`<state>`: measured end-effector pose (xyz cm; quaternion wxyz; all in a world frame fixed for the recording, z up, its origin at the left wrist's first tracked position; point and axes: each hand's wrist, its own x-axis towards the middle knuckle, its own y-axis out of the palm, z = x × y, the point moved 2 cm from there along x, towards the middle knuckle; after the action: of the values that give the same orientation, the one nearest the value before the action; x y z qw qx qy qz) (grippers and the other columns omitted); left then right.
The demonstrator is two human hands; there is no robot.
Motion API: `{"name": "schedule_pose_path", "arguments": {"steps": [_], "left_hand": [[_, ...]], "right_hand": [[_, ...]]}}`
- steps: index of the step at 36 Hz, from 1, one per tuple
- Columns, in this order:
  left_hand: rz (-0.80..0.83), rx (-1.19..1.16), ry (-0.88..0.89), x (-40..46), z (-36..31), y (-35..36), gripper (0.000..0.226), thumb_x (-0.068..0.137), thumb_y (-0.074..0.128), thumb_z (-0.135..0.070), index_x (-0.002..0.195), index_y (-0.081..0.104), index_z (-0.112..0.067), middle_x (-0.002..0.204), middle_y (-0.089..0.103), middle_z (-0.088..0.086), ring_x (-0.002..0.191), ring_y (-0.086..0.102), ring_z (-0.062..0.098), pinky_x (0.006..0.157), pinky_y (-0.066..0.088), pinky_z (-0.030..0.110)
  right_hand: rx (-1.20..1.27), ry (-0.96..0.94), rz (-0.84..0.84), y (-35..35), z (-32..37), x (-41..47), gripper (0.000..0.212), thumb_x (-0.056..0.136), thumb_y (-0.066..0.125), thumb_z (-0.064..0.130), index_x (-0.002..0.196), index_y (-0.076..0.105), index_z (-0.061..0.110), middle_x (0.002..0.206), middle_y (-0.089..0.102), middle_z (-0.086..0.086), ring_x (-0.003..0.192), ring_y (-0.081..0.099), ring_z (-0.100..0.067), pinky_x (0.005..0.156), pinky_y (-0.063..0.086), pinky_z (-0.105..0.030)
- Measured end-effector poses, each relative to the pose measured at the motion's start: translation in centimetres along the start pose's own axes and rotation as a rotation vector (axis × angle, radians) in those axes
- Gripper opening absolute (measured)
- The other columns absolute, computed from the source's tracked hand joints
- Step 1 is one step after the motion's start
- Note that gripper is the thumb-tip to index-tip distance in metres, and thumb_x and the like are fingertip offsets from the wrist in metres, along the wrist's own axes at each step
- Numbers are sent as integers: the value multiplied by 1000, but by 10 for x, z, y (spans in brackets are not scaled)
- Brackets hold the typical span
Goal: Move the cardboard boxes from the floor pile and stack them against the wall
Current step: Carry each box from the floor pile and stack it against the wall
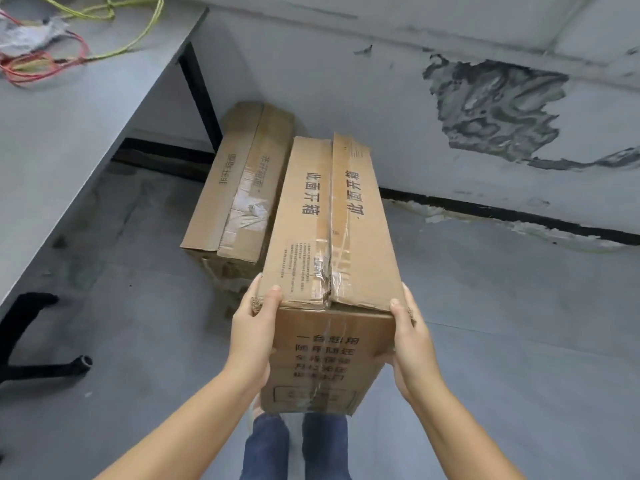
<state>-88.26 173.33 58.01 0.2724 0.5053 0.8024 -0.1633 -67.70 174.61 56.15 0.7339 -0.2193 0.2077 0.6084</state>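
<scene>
I carry a long brown cardboard box (329, 237) with black printed characters and torn clear tape along its top seam, held off the floor in front of my legs. My left hand (251, 332) grips its near left corner, thumb on the top flap. My right hand (410, 341) grips the near right corner the same way. A second, similar cardboard box (239, 181) lies on the floor just beyond and to the left, its far end at the grey wall (346, 81).
A grey table (79, 109) with red and yellow wires (45, 60) stands at the left, its black leg (199, 95) beside the floor box. A black chair base (27, 341) sits at the lower left. Open grey floor (502, 323) lies to the right, below peeling wall paint.
</scene>
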Motion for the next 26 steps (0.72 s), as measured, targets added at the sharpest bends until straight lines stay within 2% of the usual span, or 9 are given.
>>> {"name": "schedule_pose_path", "arguments": {"steps": [8, 11, 15, 18, 21, 23, 24, 26], "left_hand": [[-46, 32, -61, 85, 45, 27, 38, 98, 48, -35, 135, 47, -42, 118, 66, -13, 111, 58, 15, 91, 47, 50], [-74, 39, -85, 106, 60, 30, 37, 99, 48, -33, 135, 49, -40, 116, 66, -14, 110, 59, 14, 91, 49, 48], [-104, 27, -91, 114, 74, 25, 33, 100, 45, -29, 131, 50, -39, 109, 66, -18, 101, 61, 7, 81, 52, 39], [-114, -8, -97, 114, 78, 22, 35, 100, 44, -27, 133, 51, -36, 112, 68, -14, 103, 64, 8, 89, 53, 41], [-148, -42, -110, 118, 79, 22, 30, 100, 44, -24, 127, 53, -36, 114, 67, -9, 107, 62, 12, 92, 51, 40], [-183, -65, -128, 120, 81, 21, 26, 100, 46, -23, 121, 54, -36, 116, 66, -5, 106, 62, 13, 91, 51, 38], [-205, -80, -145, 121, 82, 19, 27, 100, 47, -24, 125, 53, -34, 118, 65, -3, 106, 62, 13, 90, 51, 36], [-245, -95, -208, 121, 89, 12, 41, 98, 49, -31, 139, 41, -31, 128, 59, -1, 109, 60, 14, 90, 51, 37]], "right_hand": [[38, 82, -19, 13, -37, 89, 42, 100, 41, 31, 140, 38, 44, 120, 59, 23, 117, 56, -11, 105, 41, -51], [43, 97, -13, 18, -53, 110, 42, 100, 42, 30, 140, 39, 44, 118, 60, 25, 114, 56, -7, 105, 42, -48], [36, 93, 13, 24, -68, 116, 40, 100, 41, 30, 135, 40, 49, 126, 59, 18, 115, 57, -7, 103, 44, -43], [35, 94, 16, 25, -76, 116, 40, 100, 42, 29, 132, 40, 53, 129, 58, 15, 115, 57, -10, 99, 44, -42], [33, 112, 32, 25, -79, 121, 42, 97, 43, 28, 137, 42, 44, 131, 59, 9, 119, 56, -16, 96, 44, -41], [19, 136, 67, 25, -81, 122, 52, 87, 47, 35, 138, 42, 44, 132, 58, 9, 121, 55, -16, 101, 43, -45], [3, 153, 86, 25, -84, 122, 55, 85, 48, 37, 139, 40, 45, 132, 57, 11, 120, 55, -15, 103, 42, -49], [-31, 181, 123, 27, -91, 119, 51, 94, 50, 34, 140, 35, 48, 133, 56, 14, 119, 55, -12, 103, 43, -53]]}}
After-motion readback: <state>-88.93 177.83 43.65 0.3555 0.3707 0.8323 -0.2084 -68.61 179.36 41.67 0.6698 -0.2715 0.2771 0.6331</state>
